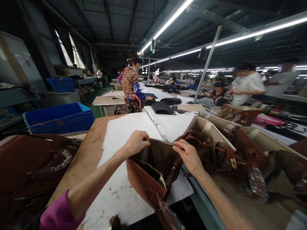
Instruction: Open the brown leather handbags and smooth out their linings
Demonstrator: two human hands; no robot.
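- Centrally, an open brown bag [144, 179] sits on the white sheet [117, 201] covering much of the worktop [78, 172], its mouth upward and dark lining showing.
- The left hand [136, 142] has the far rim of that bag pinched between thumb and curled fingers, near the rim's left end.
- The right hand [189, 156] grips the same rim toward its other end, thumb and fingers closed over the edge.
- Between the two hands the rim runs nearly straight.
- On the bag's near side hangs a strap [170, 212] in clear plastic; a small gold-coloured fitting [173, 168] shows at its right.
- To the right, several more brown bags [251, 150] stand close together, pale insides showing.
- At the left edge lies another brown bag [26, 166], with a blue bin [59, 118] behind it.
- Farther off, a co-worker in a patterned top [130, 81] stands beside dark pieces [163, 108] spread on white, and someone in a white T-shirt [249, 84] is at the right.
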